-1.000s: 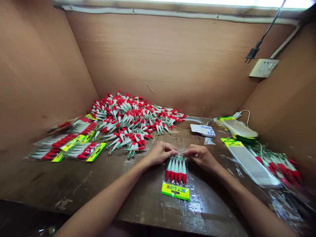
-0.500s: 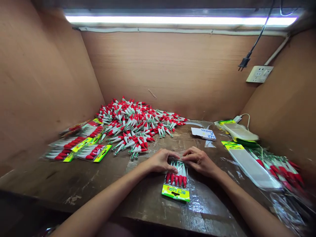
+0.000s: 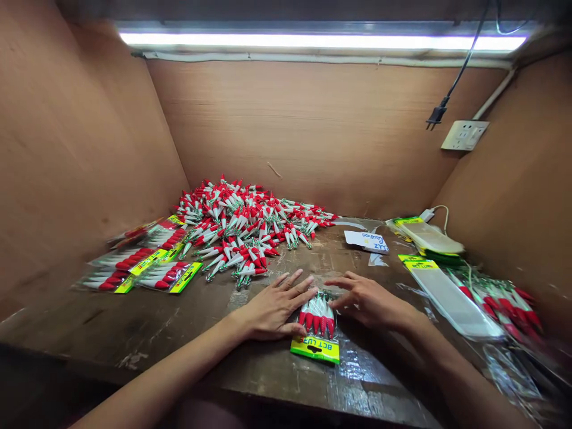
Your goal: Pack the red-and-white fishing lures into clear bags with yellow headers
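Note:
A clear packet of red-and-white fishing lures [image 3: 317,319] lies flat on the brown table in front of me, its yellow and green header toward me. Over its left side my left hand [image 3: 279,307] is spread open, palm down, with the thumb at the packet's lower left and the fingertips near its far end. At the packet's right edge is my right hand [image 3: 366,301], fingers apart and slightly bent, the fingertips close to the far right corner. Neither hand grips the packet. Several lures show side by side through the plastic, red ends toward me.
A large heap of loose lures [image 3: 250,220] lies at the back. Filled packets [image 3: 165,277] are stacked at left. To the right lie empty bags [image 3: 451,298], a bag stack [image 3: 424,235], more lures [image 3: 513,304] and a handwritten card [image 3: 366,241]. A plug [image 3: 437,113] hangs above.
My left hand has opened from a bent grip at the packet's far end and spread flat over its left side. My right hand's fingers have loosened and moved slightly apart from the packet's far edge.

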A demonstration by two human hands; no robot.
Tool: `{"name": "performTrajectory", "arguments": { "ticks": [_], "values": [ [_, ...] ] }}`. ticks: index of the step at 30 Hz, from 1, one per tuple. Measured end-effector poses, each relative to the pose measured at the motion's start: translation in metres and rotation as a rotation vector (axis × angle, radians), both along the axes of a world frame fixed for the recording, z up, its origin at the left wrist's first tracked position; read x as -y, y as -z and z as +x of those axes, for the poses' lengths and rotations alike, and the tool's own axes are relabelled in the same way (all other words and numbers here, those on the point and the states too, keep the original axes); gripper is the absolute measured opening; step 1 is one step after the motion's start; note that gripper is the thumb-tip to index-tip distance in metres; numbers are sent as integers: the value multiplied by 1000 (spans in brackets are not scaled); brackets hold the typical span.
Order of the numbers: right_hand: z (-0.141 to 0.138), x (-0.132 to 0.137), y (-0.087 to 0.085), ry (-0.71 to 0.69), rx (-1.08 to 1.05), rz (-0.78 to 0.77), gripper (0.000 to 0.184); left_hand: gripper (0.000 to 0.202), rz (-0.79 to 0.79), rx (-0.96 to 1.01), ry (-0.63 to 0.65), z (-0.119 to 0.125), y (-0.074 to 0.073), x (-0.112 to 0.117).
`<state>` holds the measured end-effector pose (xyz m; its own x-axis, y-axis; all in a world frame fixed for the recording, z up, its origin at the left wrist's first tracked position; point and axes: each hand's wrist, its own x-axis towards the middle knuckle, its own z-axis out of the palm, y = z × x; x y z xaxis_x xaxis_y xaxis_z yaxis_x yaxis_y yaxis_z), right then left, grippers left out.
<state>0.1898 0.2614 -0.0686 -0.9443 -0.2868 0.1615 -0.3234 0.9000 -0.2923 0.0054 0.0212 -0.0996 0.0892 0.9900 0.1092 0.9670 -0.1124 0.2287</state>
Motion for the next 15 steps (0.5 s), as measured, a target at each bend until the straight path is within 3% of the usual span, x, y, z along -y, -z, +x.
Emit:
{"name": "performTrajectory", "arguments": {
  "ticks": [3,5,9,12,15],
  "values": [
    [3,-17,-5,47,22,-194,27,104,11,1,-40,11,-7,-8],
    [-3,-33,1,229,-116,-273,27,117,-9,8,7,17,-10,-23],
    [-23,-68,28,656,-372,-123,37,111,-16,30,30,30,-15,-42],
    [-40,-87,38,774,-363,113,51,113,71,27,-77,38,-24,-15],
    [-61,-96,34,823,-286,369,60,113,111,-10,-248,39,-34,55]
  ]
}}
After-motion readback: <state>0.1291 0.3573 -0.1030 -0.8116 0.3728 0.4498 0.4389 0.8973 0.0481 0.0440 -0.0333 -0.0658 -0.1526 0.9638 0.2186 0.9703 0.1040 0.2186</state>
